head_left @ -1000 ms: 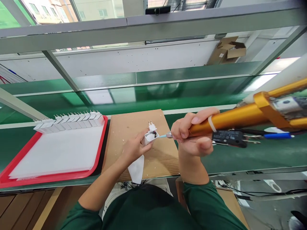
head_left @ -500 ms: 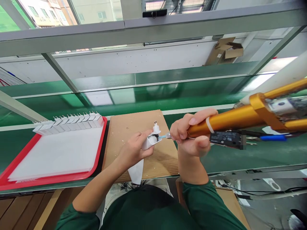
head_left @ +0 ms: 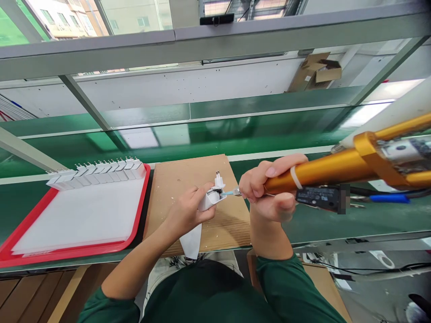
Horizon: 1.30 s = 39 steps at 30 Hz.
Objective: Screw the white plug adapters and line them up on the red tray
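Note:
My left hand (head_left: pixel 188 208) is closed around an opened white plug charger (head_left: pixel 209 200), held tilted above the cardboard sheet. Its two-pin plug part (head_left: pixel 219 180) stands up at the far end, and dark inner parts show in the gap. Gripped in my right hand (head_left: pixel 266 188) is a gold glue dispensing gun (head_left: pixel 323 169) with a black switch (head_left: pixel 318 198) tied beneath it. The gun's thin pale blue nozzle (head_left: pixel 228 193) reaches into the opening of the charger. What comes out of the tip is too small to see.
To the left, a red tray (head_left: pixel 133 237) lined with white sheets bears a row of white plug chargers (head_left: pixel 101 172). A cardboard sheet (head_left: pixel 182 175) lies under my hands on the green bench. Further back are a metal frame bar (head_left: pixel 134 58) and an open carton (head_left: pixel 314 74).
The gold gun has shifted very slightly to the right and down at its rear. Both hands keep their hold, and the nozzle stays at the charger's opening.

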Motion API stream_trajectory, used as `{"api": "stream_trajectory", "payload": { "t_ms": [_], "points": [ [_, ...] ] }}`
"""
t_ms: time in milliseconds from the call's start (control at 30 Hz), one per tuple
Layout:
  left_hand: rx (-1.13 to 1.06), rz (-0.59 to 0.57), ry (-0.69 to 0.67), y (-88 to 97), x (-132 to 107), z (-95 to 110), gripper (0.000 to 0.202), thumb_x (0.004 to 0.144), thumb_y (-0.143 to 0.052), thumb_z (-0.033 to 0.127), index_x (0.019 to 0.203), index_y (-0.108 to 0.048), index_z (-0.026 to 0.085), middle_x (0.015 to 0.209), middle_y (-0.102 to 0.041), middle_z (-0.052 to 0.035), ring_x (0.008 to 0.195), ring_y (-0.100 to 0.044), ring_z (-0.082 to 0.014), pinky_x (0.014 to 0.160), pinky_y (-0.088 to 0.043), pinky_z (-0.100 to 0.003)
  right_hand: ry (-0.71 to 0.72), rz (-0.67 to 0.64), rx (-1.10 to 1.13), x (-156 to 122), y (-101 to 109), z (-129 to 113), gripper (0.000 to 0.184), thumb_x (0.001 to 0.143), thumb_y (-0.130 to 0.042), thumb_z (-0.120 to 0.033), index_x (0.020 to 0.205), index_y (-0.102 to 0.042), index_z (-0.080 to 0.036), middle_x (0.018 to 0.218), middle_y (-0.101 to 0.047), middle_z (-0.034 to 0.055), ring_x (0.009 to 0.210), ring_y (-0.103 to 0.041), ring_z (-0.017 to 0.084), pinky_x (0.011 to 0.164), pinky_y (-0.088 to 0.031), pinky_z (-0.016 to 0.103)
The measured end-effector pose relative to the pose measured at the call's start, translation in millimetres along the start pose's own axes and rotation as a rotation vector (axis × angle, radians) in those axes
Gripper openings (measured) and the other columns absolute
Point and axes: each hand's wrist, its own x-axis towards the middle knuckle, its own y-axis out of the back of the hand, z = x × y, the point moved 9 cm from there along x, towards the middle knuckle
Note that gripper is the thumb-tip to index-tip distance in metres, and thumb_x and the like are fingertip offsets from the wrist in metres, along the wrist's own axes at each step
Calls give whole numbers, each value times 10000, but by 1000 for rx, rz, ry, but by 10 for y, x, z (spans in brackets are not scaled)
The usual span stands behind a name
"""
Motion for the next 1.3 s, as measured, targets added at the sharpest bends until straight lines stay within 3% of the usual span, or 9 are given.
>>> {"api": "stream_trajectory", "payload": {
  "t_ms": [467, 700, 800, 867, 933, 1033, 1167, 1300],
  "points": [
    [-13, 4, 5, -1, -14, -23, 501, 836, -691, 243, 1321, -577, 189, 887, -696, -37, 769, -672, -188, 742, -563, -283, 5, 2, 22, 5, -13, -33, 222, 878, -664, -455, 944, -568, -266, 540, -382, -98, 321, -288, 60, 277, -284, 196],
    [-92, 3, 28, -51, -41, -77, 505, 830, -678, 208, 1321, -560, 206, 983, -732, -53, 833, -695, -205, 779, -578, -318, 16, 7, 7, 22, -42, -47, 306, 811, -714, -502, 901, -522, -281, 531, -384, -109, 310, -250, 50, 266, -261, 177],
    [-248, -13, 91, -201, -83, -180, 493, 830, -686, 207, 1307, -561, 213, 1135, -729, -81, 971, -703, -226, 840, -590, -342, -15, 0, 19, 3, -39, -49, 309, 819, -712, -507, 921, -533, -277, 544, -400, -107, 334, -278, 54, 293, -287, 180],
    [-409, -25, 168, -367, -123, -259, 491, 830, -699, 221, 1301, -562, 211, 1233, -704, -98, 1024, -699, -227, 805, -602, -319, -18, -5, 36, -15, -32, -71, 313, 823, -715, -506, 940, -551, -266, 557, -416, -104, 350, -296, 56, 310, -306, 185],
    [-574, -27, 255, -554, -167, -310, 510, 835, -713, 250, 1318, -554, 210, 1267, -691, -103, 1015, -702, -215, 758, -608, -290, -22, -14, 45, -30, -30, -86, 311, 837, -705, -506, 961, -567, -257, 575, -437, -99, 362, -315, 59, 323, -327, 194],
    [-730, -13, 353, -784, -207, -300, 551, 839, -737, 312, 1343, -538, 212, 1255, -693, -96, 1027, -702, -215, 800, -618, -311, -17, -18, 62, -38, -24, -100, 298, 850, -696, -486, 991, -582, -250, 583, -441, -95, 367, -319, 58, 326, -330, 197],
    [-838, 19, 387, -924, -182, -201, 572, 821, -769, 362, 1321, -545, 198, 1221, -697, -99, 1051, -695, -231, 828, -610, -328, -9, -33, 79, -34, -22, -97, 293, 856, -690, -478, 1006, -589, -248, 577, -436, -96, 364, -336, 59, 322, -346, 193],
    [-930, 50, 338, -964, -118, -130, 579, 810, -784, 383, 1298, -544, 183, 1206, -695, -107, 1044, -694, -231, 856, -590, -330, -15, -20, 54, -38, -14, -88, 282, 865, -674, -487, 996, -582, -255, 578, -446, -93, 353, -340, 60, 310, -353, 191]
  ]
}}
